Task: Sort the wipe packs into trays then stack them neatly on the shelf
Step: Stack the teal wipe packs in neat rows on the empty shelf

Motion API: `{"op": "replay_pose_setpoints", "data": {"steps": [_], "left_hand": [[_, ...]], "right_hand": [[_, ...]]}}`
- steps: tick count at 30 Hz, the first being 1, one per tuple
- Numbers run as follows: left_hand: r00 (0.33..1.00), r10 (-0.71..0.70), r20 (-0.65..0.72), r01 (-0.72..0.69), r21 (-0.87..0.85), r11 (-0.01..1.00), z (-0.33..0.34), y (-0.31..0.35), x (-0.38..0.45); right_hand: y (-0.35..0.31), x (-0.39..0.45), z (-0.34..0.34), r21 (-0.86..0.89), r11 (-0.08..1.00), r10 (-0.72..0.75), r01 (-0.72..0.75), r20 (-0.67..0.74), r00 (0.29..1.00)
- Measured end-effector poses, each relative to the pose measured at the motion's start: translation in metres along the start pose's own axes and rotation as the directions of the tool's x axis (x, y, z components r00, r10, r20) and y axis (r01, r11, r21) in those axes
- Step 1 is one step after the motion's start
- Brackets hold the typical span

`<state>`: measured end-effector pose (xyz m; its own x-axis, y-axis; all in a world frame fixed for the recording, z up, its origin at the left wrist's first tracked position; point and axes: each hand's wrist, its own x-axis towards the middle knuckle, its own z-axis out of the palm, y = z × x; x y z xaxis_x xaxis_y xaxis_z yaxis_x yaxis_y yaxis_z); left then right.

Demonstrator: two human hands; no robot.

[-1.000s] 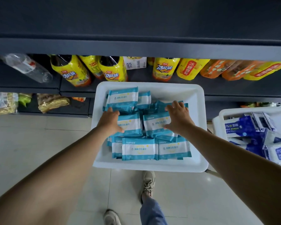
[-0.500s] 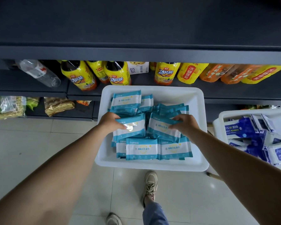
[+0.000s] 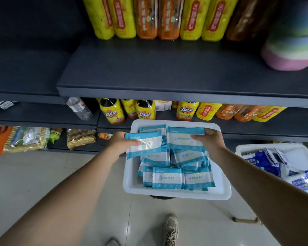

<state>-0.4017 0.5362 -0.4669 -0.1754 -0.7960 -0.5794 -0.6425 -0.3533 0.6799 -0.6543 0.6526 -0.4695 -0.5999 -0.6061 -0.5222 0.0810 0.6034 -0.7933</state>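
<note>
- Dark shelving (image 3: 167, 75) filled the upper view, its front board bare, with yellow and orange drink bottles (image 3: 167, 16) ranged along the back at 12 o'clock and a second row of bottles (image 3: 146, 110) on the board beneath.
- Bagged snacks (image 3: 27, 139) lay on the lowest board at 9 o'clock, above a pale tiled floor (image 3: 25, 183).
- The left hand (image 3: 121, 142) gripped a teal-and-white wipe pack (image 3: 144, 145) by its left end, thumb on top, raised over the near-left part of the tray.
- A white tray (image 3: 219, 190) at centre held the remaining teal packs (image 3: 167, 177) in a loose pile.
- The right hand (image 3: 212, 141) pinched a second teal pack (image 3: 185, 139) at its right edge, lifted above the pile.
- Another white tray (image 3: 242, 150) at 3 o'clock held blue wipe packs (image 3: 261, 160).
- A shoe (image 3: 171, 228) stood at 6 o'clock.
</note>
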Motion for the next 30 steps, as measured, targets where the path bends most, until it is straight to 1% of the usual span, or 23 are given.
{"op": "replay_pose_setpoints", "data": {"steps": [3,6,8,10,13,18,23,27,30], "left_hand": [[0.996,0.086,-0.019,-0.087,-0.060,0.994,-0.045,0.022,-0.019],[0.986,0.162,-0.026,-0.164,-0.051,0.985,-0.096,0.045,-0.043],[0.978,0.208,-0.034,-0.210,-0.062,0.976,-0.131,0.061,-0.062],[0.967,0.251,-0.046,-0.254,-0.095,0.962,-0.165,0.076,-0.079],[0.939,0.337,-0.066,-0.343,-0.143,0.928,-0.220,0.099,-0.103],[0.871,0.480,-0.105,-0.491,-0.160,0.856,-0.299,0.138,-0.145],[0.809,0.569,-0.146,-0.587,-0.187,0.787,-0.361,0.172,-0.170],[0.767,0.618,-0.172,-0.641,-0.192,0.743,-0.394,0.200,-0.172],[0.745,0.645,-0.172,-0.667,-0.196,0.719,-0.412,0.220,-0.160]], "right_hand": [[-0.043,-0.030,0.007,0.046,0.995,-0.093,0.092,0.014,0.996],[-0.089,-0.064,0.012,0.090,0.979,-0.182,0.180,0.004,0.983],[-0.122,-0.090,0.017,0.075,0.970,-0.231,0.231,-0.005,0.973],[-0.152,-0.112,0.022,0.083,0.949,-0.303,0.303,-0.013,0.953],[-0.197,-0.146,0.032,0.141,0.910,-0.388,0.390,-0.044,0.921],[-0.268,-0.197,0.051,0.289,0.841,-0.462,0.457,-0.055,0.885],[-0.328,-0.238,0.066,0.344,0.757,-0.576,0.555,-0.048,0.816],[-0.369,-0.248,0.077,0.361,0.731,-0.602,0.579,-0.060,0.796],[-0.396,-0.240,0.086,0.364,0.700,-0.633,0.614,-0.083,0.770]]}}
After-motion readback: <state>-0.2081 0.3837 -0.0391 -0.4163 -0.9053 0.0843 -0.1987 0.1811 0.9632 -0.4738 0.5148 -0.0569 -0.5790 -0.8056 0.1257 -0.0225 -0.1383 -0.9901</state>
